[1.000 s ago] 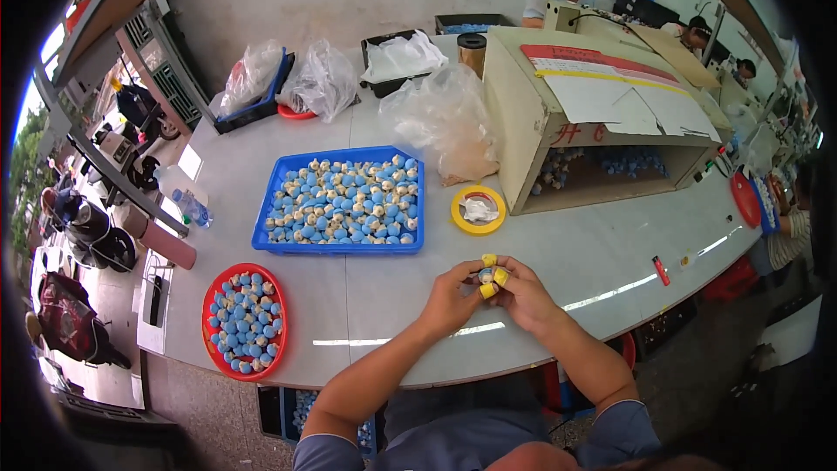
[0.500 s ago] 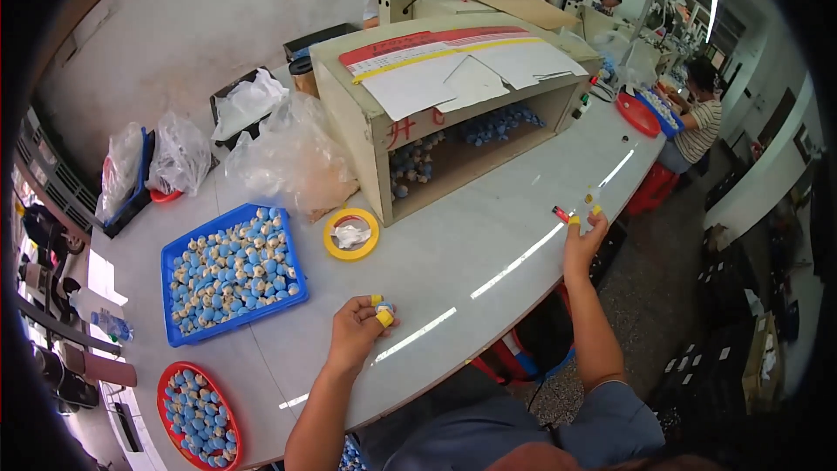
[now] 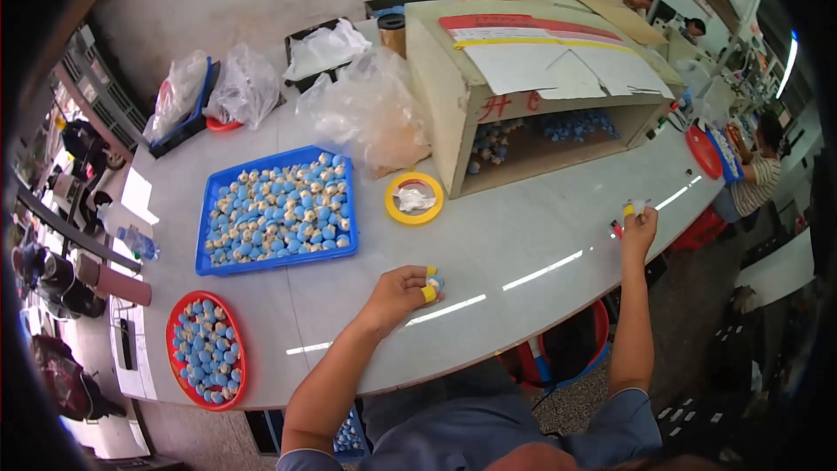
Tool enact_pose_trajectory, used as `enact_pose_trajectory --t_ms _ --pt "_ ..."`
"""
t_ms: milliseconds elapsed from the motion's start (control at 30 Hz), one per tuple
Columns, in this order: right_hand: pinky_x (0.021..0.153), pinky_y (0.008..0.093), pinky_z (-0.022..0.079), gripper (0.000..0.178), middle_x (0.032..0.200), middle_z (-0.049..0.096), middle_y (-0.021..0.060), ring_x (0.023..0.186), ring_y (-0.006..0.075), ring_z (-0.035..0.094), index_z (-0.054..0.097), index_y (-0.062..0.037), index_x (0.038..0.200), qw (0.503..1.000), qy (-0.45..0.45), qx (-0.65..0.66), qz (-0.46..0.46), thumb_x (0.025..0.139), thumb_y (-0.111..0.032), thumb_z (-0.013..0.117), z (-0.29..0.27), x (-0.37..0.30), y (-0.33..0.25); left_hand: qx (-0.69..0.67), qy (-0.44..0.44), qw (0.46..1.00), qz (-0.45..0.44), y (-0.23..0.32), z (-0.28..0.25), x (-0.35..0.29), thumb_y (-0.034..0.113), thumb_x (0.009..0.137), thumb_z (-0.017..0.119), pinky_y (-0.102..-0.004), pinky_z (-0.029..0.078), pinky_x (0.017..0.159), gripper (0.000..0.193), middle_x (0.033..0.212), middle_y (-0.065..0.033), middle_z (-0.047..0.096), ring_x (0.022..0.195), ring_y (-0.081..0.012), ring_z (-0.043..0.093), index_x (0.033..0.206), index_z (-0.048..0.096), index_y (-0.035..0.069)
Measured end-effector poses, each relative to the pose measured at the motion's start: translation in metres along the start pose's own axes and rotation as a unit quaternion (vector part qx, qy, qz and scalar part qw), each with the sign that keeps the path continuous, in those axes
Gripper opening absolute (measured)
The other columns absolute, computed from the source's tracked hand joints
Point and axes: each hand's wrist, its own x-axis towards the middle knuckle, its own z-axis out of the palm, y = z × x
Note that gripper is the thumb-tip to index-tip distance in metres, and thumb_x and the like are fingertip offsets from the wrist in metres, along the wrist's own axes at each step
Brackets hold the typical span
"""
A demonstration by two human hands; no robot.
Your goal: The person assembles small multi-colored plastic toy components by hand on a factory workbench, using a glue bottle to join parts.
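My left hand [image 3: 401, 295], with yellow wraps on thumb and finger, is closed around a small blue-and-cream figurine piece [image 3: 437, 283] above the near part of the table. Further right, my right hand [image 3: 641, 228] pinches a small whitish, translucent thing [image 3: 641, 206]; its kind is too small to make out. A yellow wrap covers a fingertip there too. Beside that hand, a small red-and-black item [image 3: 616, 228] lies on the table. Many similar blue-and-cream pieces fill a blue tray [image 3: 277, 269] and a round red tray [image 3: 244, 375] on the left.
A roll of yellow tape [image 3: 393, 209] with crumpled white paper inside lies before a beige open-fronted box [image 3: 440, 113] holding blue pieces. Plastic bags [image 3: 362, 113] crowd the back left. Co-workers sit beyond. The table's near edge [image 3: 488, 362] curves past my body.
The whole view has swung left, so things sit further right in it. My right hand has gone from spread fingers to a pinch on the whitish thing. My left hand keeps its piece.
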Motion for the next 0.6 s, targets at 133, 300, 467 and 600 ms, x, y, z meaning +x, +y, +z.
enact_pose_trajectory --t_ms 133,300,467,600 --pt "0.073 0.0281 0.047 0.019 0.094 0.060 0.0077 0.082 0.0133 0.057 0.051 0.0018 0.105 0.977 -0.211 -0.030 -0.020 0.088 -0.002 0.058 0.073 -0.072 -0.104 0.045 -0.019 0.998 -0.024 0.000 -0.003 0.005 -0.003 0.086 0.061 -0.0264 0.054 0.085 0.042 0.107 -0.0169 0.063 0.097 -0.0216 0.066 0.125 0.047 -0.012" --pt "0.062 0.0279 0.049 0.030 0.082 0.062 0.0108 0.068 0.0175 0.060 0.054 0.0025 0.105 0.897 -0.405 0.007 -0.178 0.079 -0.005 0.067 0.141 -0.135 -0.165 0.042 -0.017 0.999 -0.022 0.008 -0.005 -0.002 -0.002 0.086 0.063 -0.0272 0.054 0.085 0.040 0.106 -0.0153 0.064 0.095 -0.0213 0.066 0.122 0.050 -0.011" --pt "0.059 0.0282 0.048 0.026 0.080 0.062 0.0105 0.065 0.0156 0.059 0.055 0.0007 0.097 0.871 -0.444 0.109 -0.179 0.075 -0.003 0.068 0.154 -0.167 -0.153 0.002 -0.048 0.999 -0.022 0.002 -0.011 0.000 -0.002 0.086 0.062 -0.0283 0.055 0.085 0.039 0.108 -0.0156 0.063 0.096 -0.0210 0.066 0.122 0.050 -0.011" --pt "0.055 0.0289 0.046 0.022 0.072 0.061 0.0110 0.058 0.0177 0.057 0.055 0.0003 0.092 0.878 -0.404 0.123 -0.223 0.073 -0.004 0.066 0.153 -0.180 -0.132 0.021 -0.057 0.998 -0.033 0.004 -0.010 0.002 -0.003 0.085 0.062 -0.0290 0.055 0.086 0.038 0.110 -0.0159 0.063 0.097 -0.0212 0.066 0.121 0.051 -0.011"
